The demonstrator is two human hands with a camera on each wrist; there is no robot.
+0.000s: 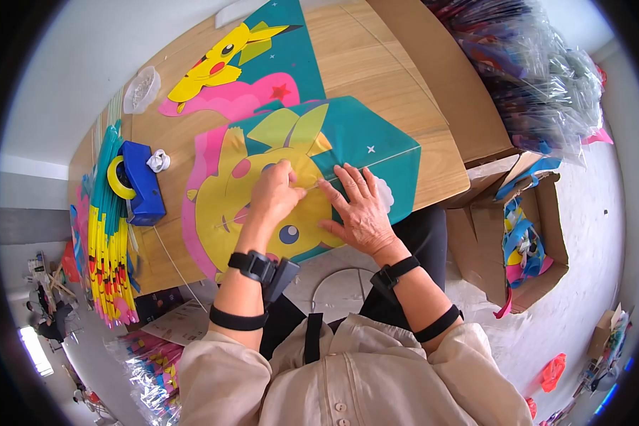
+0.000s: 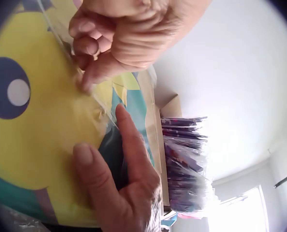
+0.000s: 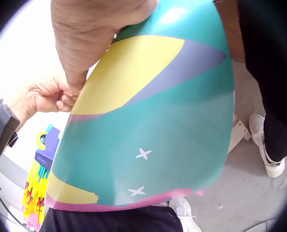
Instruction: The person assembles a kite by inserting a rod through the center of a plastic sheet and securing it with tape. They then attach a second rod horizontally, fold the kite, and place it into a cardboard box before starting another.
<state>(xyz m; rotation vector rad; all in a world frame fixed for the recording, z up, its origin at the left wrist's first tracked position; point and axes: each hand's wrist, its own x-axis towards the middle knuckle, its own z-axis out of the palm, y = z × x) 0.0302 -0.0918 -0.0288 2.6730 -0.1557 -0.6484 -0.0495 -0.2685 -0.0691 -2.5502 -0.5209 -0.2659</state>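
A teal, yellow and pink cartoon-character kite (image 1: 262,170) lies at the table's front edge, a thin pale rod (image 1: 394,154) running along its middle. My left hand (image 1: 273,195) is over the yellow face, its thumb and curled fingers pinching at the rod line; the left wrist view shows this hand (image 2: 129,38) close to the material. To its right, my right hand (image 1: 362,220) rests with spread fingers on the teal part beside the rod. The right wrist view shows the kite's teal underside (image 3: 182,125) hanging past the table edge.
A second kite (image 1: 227,71) lies farther back on the wooden table (image 1: 376,64). At left are a blue tape dispenser (image 1: 145,184), a small clear dish (image 1: 142,90) and bundled folded kites (image 1: 110,234). Bagged packs (image 1: 525,78) and an open scrap carton (image 1: 553,248) stand at right.
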